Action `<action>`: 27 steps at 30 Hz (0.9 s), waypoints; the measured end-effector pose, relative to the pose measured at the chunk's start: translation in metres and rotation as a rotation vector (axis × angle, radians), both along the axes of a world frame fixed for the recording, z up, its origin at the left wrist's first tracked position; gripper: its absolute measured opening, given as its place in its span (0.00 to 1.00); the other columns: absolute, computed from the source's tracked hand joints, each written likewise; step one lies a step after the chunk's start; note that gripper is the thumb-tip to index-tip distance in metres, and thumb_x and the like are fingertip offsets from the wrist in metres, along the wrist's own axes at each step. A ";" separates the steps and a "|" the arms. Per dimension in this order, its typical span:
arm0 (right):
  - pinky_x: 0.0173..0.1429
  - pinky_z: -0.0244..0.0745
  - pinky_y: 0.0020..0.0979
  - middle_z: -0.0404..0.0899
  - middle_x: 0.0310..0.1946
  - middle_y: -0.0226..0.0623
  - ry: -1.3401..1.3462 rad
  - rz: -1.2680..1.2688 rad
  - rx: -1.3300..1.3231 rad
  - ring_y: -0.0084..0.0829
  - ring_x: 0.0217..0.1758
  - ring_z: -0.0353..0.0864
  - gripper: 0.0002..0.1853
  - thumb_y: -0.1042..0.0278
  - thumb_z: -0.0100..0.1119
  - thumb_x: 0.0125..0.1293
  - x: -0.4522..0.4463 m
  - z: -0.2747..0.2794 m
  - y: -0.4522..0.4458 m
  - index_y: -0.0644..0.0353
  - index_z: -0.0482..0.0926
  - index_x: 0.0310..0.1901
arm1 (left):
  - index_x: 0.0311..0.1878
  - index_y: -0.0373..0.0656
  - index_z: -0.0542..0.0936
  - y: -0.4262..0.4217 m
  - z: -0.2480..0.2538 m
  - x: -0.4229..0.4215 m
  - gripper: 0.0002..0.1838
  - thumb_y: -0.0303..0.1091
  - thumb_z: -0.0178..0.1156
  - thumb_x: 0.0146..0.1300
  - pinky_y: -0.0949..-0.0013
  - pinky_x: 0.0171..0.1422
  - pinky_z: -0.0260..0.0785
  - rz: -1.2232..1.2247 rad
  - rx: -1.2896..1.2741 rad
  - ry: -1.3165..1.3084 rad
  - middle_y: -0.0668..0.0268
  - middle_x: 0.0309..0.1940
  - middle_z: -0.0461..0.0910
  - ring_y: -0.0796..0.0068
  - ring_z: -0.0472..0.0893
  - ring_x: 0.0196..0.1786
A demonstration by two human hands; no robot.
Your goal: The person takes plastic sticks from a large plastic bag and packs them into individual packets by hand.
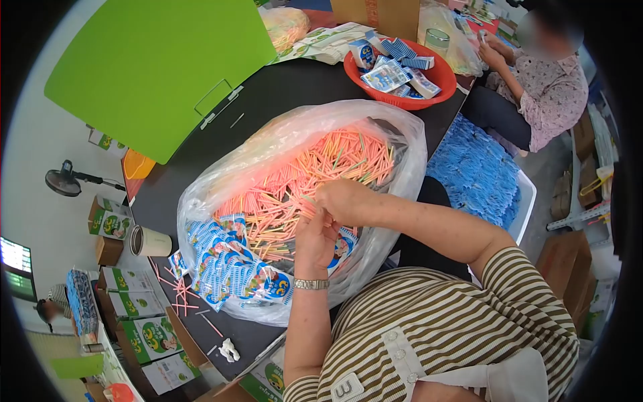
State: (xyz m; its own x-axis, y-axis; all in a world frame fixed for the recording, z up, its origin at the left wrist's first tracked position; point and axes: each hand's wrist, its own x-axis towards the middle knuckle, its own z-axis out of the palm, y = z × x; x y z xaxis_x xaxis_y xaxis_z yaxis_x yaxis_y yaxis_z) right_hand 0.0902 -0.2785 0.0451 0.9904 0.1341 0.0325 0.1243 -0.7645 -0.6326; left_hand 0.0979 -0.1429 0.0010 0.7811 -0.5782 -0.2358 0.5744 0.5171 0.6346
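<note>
- the step in hand looks to be picking up or evening out sticks (pixel 345 157): both hands work together over the pile inside the open bag (pixel 231 157).
- the left hand (pixel 313 241), with a watch (pixel 311 284) at its wrist, comes up from below; its fingers are bent, the tips raised toward the other hand.
- the right hand (pixel 343 201) reaches in from the right, its fingers curled down and close to the left fingertips.
- whether either hand's fingers grip a stick or only press together, i cannot tell; the tips overlap and the sticks behind blur into them.
- the sticks, mostly pink with some yellow and green, lie loose in the bag, heaped just beyond the fingers and to the left of them; some seem right at the fingertips.
- packets (pixel 234 258) lie heaped at the bag's near left side, beside the left wrist; another shows just to the right of the left hand.
- the bag rests on the counter (pixel 159 218), a cup (pixel 151 242) to its left and a red basin (pixel 402 102) of packets beyond it.
- as i judge it, the next move calls for a light pinch, since thin sticks could snap or slip.
</note>
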 end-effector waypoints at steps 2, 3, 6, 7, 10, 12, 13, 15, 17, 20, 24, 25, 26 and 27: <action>0.42 0.75 0.43 0.80 0.32 0.50 0.100 0.184 -0.178 0.47 0.37 0.81 0.09 0.68 0.53 0.57 -0.006 0.008 0.002 0.66 0.77 0.32 | 0.47 0.41 0.74 0.005 -0.001 -0.001 0.08 0.33 0.49 0.71 0.69 0.41 0.72 -0.006 0.045 0.002 0.65 0.39 0.80 0.76 0.78 0.37; 0.42 0.75 0.43 0.80 0.32 0.50 0.098 0.189 -0.175 0.47 0.37 0.81 0.09 0.68 0.53 0.57 -0.007 0.016 0.003 0.66 0.77 0.32 | 0.47 0.41 0.75 0.010 -0.006 0.001 0.08 0.32 0.50 0.69 0.70 0.40 0.72 -0.044 0.046 -0.004 0.65 0.37 0.79 0.76 0.78 0.36; 0.42 0.74 0.43 0.77 0.33 0.47 -0.073 -0.119 0.237 0.46 0.37 0.81 0.09 0.67 0.54 0.56 -0.008 0.042 0.000 0.65 0.77 0.34 | 0.46 0.40 0.76 0.018 -0.012 0.006 0.08 0.29 0.53 0.67 0.70 0.39 0.72 -0.115 0.042 -0.017 0.66 0.33 0.79 0.75 0.78 0.34; 0.42 0.74 0.43 0.77 0.33 0.47 -0.073 -0.122 0.240 0.46 0.37 0.81 0.09 0.67 0.54 0.56 -0.008 0.038 -0.001 0.65 0.77 0.34 | 0.45 0.40 0.76 0.018 -0.011 0.006 0.08 0.27 0.52 0.65 0.72 0.37 0.69 -0.158 0.137 -0.120 0.67 0.31 0.78 0.76 0.76 0.32; 0.42 0.75 0.42 0.75 0.34 0.46 -0.223 0.318 -0.140 0.44 0.39 0.80 0.11 0.67 0.54 0.57 -0.009 0.026 -0.003 0.64 0.77 0.37 | 0.44 0.41 0.76 0.015 -0.002 0.011 0.09 0.24 0.52 0.62 0.75 0.32 0.65 -0.261 0.326 -0.335 0.69 0.28 0.76 0.79 0.73 0.29; 0.42 0.75 0.41 0.74 0.34 0.45 -0.228 0.311 -0.124 0.44 0.40 0.79 0.10 0.67 0.55 0.56 -0.012 0.019 -0.008 0.63 0.77 0.37 | 0.43 0.42 0.76 0.015 0.005 0.015 0.10 0.22 0.51 0.58 0.76 0.32 0.63 -0.317 0.405 -0.345 0.69 0.28 0.75 0.81 0.72 0.29; 0.43 0.75 0.40 0.74 0.34 0.44 -0.230 0.305 -0.102 0.43 0.40 0.79 0.09 0.67 0.55 0.56 -0.014 0.019 -0.010 0.62 0.77 0.36 | 0.42 0.42 0.76 0.015 0.007 0.016 0.11 0.21 0.50 0.57 0.77 0.32 0.63 -0.345 0.446 -0.345 0.69 0.28 0.75 0.81 0.72 0.29; 0.43 0.75 0.40 0.74 0.34 0.44 -0.232 0.294 -0.080 0.42 0.41 0.79 0.09 0.68 0.56 0.55 -0.017 0.019 -0.012 0.62 0.77 0.35 | 0.42 0.42 0.76 0.011 0.011 0.020 0.11 0.21 0.51 0.57 0.77 0.32 0.63 -0.382 0.459 -0.389 0.69 0.29 0.75 0.82 0.72 0.29; 0.43 0.75 0.39 0.75 0.33 0.43 -0.216 0.207 0.070 0.43 0.41 0.78 0.07 0.71 0.58 0.53 -0.017 0.023 -0.017 0.61 0.77 0.34 | 0.42 0.43 0.77 0.002 0.016 0.027 0.11 0.21 0.53 0.57 0.78 0.32 0.63 -0.455 0.482 -0.495 0.69 0.29 0.75 0.82 0.72 0.30; 0.43 0.75 0.39 0.75 0.33 0.43 -0.266 0.173 0.089 0.43 0.41 0.78 0.06 0.74 0.59 0.50 -0.016 0.018 -0.019 0.61 0.78 0.32 | 0.42 0.41 0.76 -0.009 0.018 0.031 0.10 0.21 0.53 0.56 0.74 0.33 0.65 -0.424 0.512 -0.457 0.66 0.30 0.76 0.77 0.74 0.31; 0.44 0.74 0.39 0.75 0.33 0.44 -0.435 0.148 -0.066 0.44 0.40 0.77 0.07 0.78 0.60 0.48 -0.016 0.009 -0.032 0.62 0.78 0.31 | 0.41 0.40 0.77 -0.012 0.001 0.051 0.10 0.28 0.59 0.55 0.64 0.38 0.68 0.066 0.982 -1.296 0.59 0.33 0.78 0.66 0.77 0.35; 0.44 0.75 0.38 0.75 0.33 0.44 -0.489 0.126 -0.120 0.44 0.39 0.77 0.07 0.78 0.60 0.48 -0.017 0.007 -0.042 0.62 0.78 0.32 | 0.41 0.40 0.77 -0.008 0.001 0.053 0.11 0.31 0.61 0.55 0.61 0.40 0.69 0.352 1.177 -1.715 0.56 0.35 0.79 0.62 0.78 0.36; 0.44 0.75 0.38 0.75 0.33 0.45 -0.546 0.107 -0.175 0.45 0.39 0.77 0.08 0.79 0.59 0.48 -0.018 0.006 -0.050 0.62 0.79 0.32 | 0.41 0.40 0.77 0.002 0.001 0.051 0.11 0.31 0.61 0.55 0.61 0.40 0.69 0.349 1.182 -1.705 0.56 0.35 0.79 0.62 0.78 0.36; 0.44 0.75 0.38 0.75 0.33 0.45 -0.543 0.108 -0.173 0.45 0.39 0.77 0.08 0.79 0.59 0.48 -0.021 -0.002 -0.055 0.62 0.79 0.32 | 0.39 0.40 0.78 0.018 0.003 0.045 0.12 0.35 0.64 0.54 0.58 0.39 0.69 0.220 1.303 -1.606 0.56 0.33 0.79 0.60 0.79 0.35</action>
